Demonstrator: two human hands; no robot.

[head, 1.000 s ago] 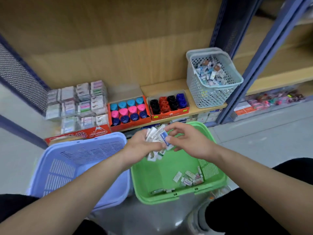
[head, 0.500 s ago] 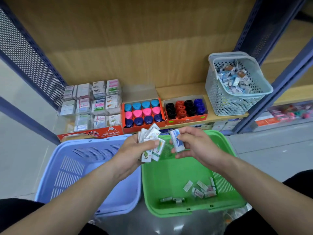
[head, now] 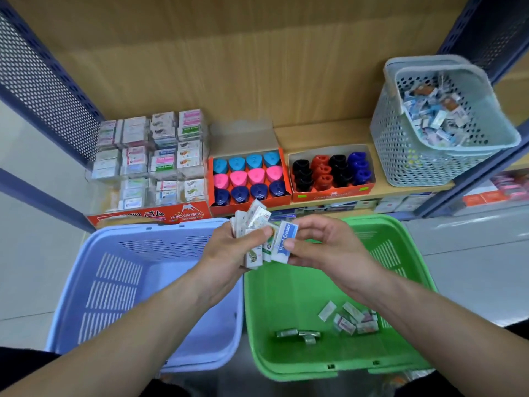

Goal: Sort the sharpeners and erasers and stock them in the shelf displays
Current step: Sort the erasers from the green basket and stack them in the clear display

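- Your left hand [head: 229,247] grips a fanned bunch of wrapped erasers [head: 253,224] above the seam between the blue basket [head: 86,282] and the green basket [head: 400,253].
- Your right hand [head: 329,247] pinches one blue-and-white eraser [head: 284,242], touching that bunch.
- Loose erasers [head: 352,319] lie in the green basket.

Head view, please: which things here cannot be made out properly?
All head view:
- Eraser stack in left hand: count hidden, pieces overlap under the thumb.
- Contents of grey basket: blurred, too small to identify.
- Loose packets in green basket: print too small.
- Lower shelf stock: cut off by shelf edge.
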